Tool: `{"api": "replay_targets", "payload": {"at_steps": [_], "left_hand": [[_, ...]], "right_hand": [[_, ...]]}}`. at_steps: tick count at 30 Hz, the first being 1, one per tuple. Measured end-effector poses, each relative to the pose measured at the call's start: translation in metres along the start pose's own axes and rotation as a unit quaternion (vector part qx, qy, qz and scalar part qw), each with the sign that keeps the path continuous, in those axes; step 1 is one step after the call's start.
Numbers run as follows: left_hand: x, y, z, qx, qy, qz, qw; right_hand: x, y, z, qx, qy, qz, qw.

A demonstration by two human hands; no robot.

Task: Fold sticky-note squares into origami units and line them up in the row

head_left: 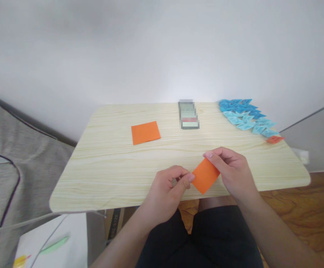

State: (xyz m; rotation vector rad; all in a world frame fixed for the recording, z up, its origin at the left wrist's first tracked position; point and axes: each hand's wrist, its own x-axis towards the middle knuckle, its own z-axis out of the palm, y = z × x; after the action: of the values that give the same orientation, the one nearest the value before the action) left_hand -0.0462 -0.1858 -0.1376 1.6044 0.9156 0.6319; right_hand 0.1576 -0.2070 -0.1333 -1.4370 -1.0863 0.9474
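An orange sheet of paper is held between my two hands near the table's front edge, turned so its corners point toward me and away. My left hand pinches its left corner between thumb and finger. At its far corner, my right hand grips the paper, thumb on top and the other fingers curled behind. Farther left on the table lies an orange paper stack or sheet, flat and apart from both hands.
A phone with a blurred screen lies at the back middle of the wooden table. Several folded blue and light-blue paper pieces line the back right, with one orange folded piece at their near end. Grey fabric is at left.
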Motion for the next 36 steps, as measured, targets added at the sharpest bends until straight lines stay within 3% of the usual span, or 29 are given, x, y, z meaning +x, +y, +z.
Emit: {"api": "replay_targets", "payload": {"at_steps": [5,11,15,19,22,24,27,32,36], "left_hand": [[0.001,-0.001,-0.005,0.044,0.001,0.002,0.999],[0.003,-0.005,-0.004,-0.012,0.029,-0.003,1.0],[0.002,-0.007,0.003,-0.031,0.075,-0.002,0.997],[-0.001,-0.005,0.003,-0.041,0.066,0.007,0.997],[0.001,-0.004,-0.001,-0.086,0.082,0.018,0.993],[0.004,-0.003,-0.003,-0.078,0.111,0.03,0.99],[0.011,-0.002,-0.003,0.013,0.15,0.084,0.985],[0.012,-0.011,0.004,0.163,0.194,0.228,0.94],[0.0,-0.022,0.007,0.286,0.156,0.245,0.913]], "right_hand": [[0.003,0.001,-0.007,0.004,-0.044,0.017,0.999],[0.004,0.009,-0.013,0.07,-0.12,0.057,0.989],[0.001,0.015,-0.006,0.132,-0.131,0.092,0.978],[0.001,0.013,-0.003,0.128,-0.114,0.088,0.981],[0.0,0.007,-0.005,0.11,-0.139,0.086,0.98],[-0.003,0.003,-0.005,0.06,-0.148,0.06,0.985],[-0.008,-0.002,-0.004,-0.075,-0.115,-0.043,0.99],[-0.013,0.004,-0.004,-0.198,-0.093,-0.243,0.945],[-0.018,0.026,-0.01,-0.25,-0.116,-0.321,0.906]]}}
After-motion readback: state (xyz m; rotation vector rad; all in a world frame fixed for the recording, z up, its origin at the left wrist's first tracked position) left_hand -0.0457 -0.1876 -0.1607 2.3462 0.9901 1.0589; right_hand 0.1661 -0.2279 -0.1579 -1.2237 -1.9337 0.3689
